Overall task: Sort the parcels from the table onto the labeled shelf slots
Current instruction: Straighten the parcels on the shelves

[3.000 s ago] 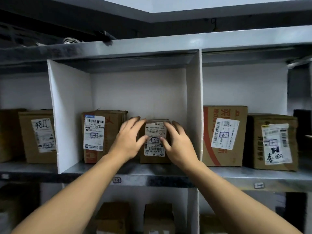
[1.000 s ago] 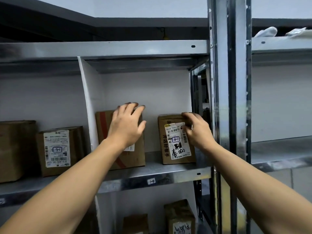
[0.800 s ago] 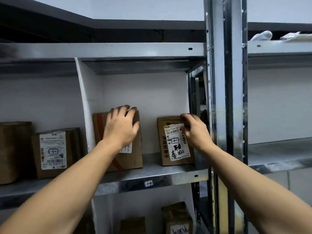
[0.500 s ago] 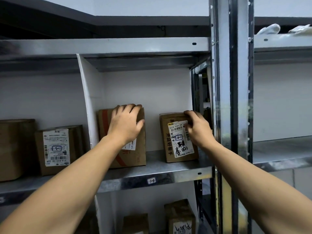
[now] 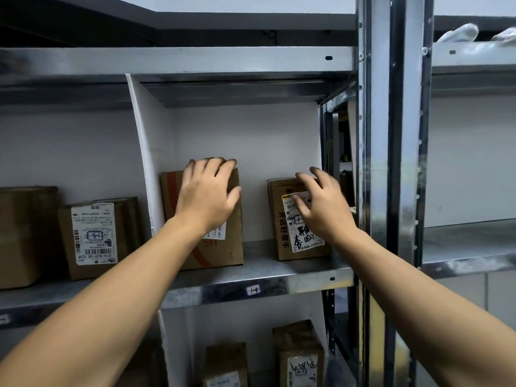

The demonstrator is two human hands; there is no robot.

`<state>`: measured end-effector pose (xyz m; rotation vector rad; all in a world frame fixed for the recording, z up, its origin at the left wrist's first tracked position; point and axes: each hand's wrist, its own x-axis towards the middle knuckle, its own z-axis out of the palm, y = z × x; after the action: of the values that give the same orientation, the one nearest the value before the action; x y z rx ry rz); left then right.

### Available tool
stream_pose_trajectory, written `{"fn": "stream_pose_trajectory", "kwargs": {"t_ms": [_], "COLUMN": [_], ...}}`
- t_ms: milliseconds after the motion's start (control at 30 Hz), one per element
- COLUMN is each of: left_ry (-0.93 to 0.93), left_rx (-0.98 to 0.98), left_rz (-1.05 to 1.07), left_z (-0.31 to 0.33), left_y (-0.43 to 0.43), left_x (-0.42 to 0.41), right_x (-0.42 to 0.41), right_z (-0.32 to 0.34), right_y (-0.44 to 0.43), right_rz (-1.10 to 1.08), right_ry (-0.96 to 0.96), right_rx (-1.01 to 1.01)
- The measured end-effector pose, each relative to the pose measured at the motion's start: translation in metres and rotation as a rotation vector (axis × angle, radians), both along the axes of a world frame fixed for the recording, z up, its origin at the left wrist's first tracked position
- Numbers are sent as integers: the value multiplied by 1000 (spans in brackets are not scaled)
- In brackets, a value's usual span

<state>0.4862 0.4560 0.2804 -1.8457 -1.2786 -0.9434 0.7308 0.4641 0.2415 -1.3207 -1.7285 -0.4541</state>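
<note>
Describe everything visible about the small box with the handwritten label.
The small box is brown cardboard, standing upright on the metal shelf at the slot's right end. A white barcode label with black handwriting sits slightly crooked on its front, beside printed characters. The right hand, fingers spread, covers its upper front.

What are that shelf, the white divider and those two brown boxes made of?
The shelf looks like bare galvanized steel: grey, shiny, with mottled reflections and punched holes. The white divider seems a thin matte board, perhaps foam board or plastic; it bows slightly. The red-striped box and the handwritten-label box look like brown cardboard, matte, with paper labels stuck on.
</note>
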Motion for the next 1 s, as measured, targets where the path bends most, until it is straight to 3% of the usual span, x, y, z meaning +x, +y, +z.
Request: {"fn": "stream_pose_trajectory", "kwargs": {"t_ms": [233, 433, 633, 1000], "left_ry": [1, -33, -97, -223], "left_rx": [51, 84, -26, -461], "left_rz": [-98, -86, 100, 660], "left_z": [-12, -29, -78, -209], "left_y": [-28, -84, -171, -388], "left_x": [-19, -77, -203, -408], "right_x": [-39, -109, -231, -484], "right_z": [-1, -13, -57, -172], "right_y": [-27, -68, -124, -261], "right_rz": [-39, 35, 232, 628], "right_ry": [-259, -248, -284, -421], "right_rx": [129, 120, 131, -172]}}
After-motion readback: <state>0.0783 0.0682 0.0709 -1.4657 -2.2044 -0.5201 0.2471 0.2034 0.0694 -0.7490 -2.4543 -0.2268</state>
